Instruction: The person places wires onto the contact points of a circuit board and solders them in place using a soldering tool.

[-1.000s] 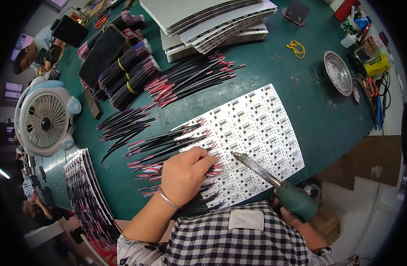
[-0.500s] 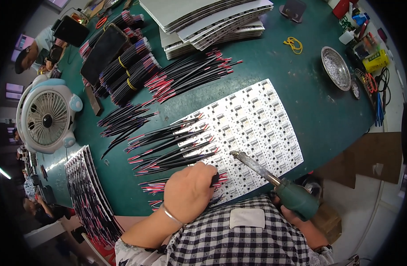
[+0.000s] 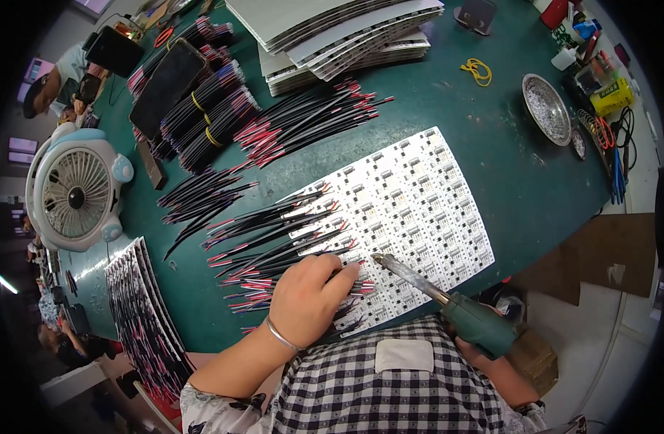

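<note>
A white circuit board panel lies on the green table, with rows of black and red wires laid across its left edge. My left hand rests palm down on the wires at the panel's near left corner, fingertips pressing a wire against the board. A soldering iron with a green handle is gripped by my right hand, mostly hidden behind the handle. Its metal tip touches the panel just right of my left fingertips.
Loose and bundled black-red wires lie further back. Stacked white panels sit at the far edge, a small fan at left, finished panels stacked near left. A metal dish and tools stand at right. Another person sits far left.
My left hand slid down along the panel's left edge toward me, to a lower row of wires. The soldering iron tip followed it down.
</note>
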{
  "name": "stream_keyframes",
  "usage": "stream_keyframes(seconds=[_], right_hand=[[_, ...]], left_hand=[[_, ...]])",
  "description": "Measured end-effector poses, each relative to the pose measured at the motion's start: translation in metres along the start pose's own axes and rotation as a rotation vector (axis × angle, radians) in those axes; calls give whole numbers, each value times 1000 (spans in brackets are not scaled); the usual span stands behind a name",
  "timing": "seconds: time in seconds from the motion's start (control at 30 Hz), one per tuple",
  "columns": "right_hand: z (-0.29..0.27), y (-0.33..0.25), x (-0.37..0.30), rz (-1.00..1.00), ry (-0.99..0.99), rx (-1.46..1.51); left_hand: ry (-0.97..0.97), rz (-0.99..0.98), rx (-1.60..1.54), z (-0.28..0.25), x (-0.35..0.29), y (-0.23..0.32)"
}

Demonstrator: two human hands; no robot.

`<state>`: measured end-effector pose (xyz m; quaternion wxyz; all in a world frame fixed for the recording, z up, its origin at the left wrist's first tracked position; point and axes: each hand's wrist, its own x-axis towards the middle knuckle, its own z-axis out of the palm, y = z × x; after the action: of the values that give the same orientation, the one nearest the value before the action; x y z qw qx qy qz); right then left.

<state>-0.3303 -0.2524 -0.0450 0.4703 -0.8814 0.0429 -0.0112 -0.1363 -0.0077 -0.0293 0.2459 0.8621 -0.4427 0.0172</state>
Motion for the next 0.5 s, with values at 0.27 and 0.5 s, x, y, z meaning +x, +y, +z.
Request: stream_keyframes(seconds=[0.27,0.5], right_hand=[[-1,19,-10,125,-51,24],[7,42,-29,197,-86,269]], left_hand=[[-120,-23,54,-53,8,5],[-50,-197,-128,-30,-11,25]])
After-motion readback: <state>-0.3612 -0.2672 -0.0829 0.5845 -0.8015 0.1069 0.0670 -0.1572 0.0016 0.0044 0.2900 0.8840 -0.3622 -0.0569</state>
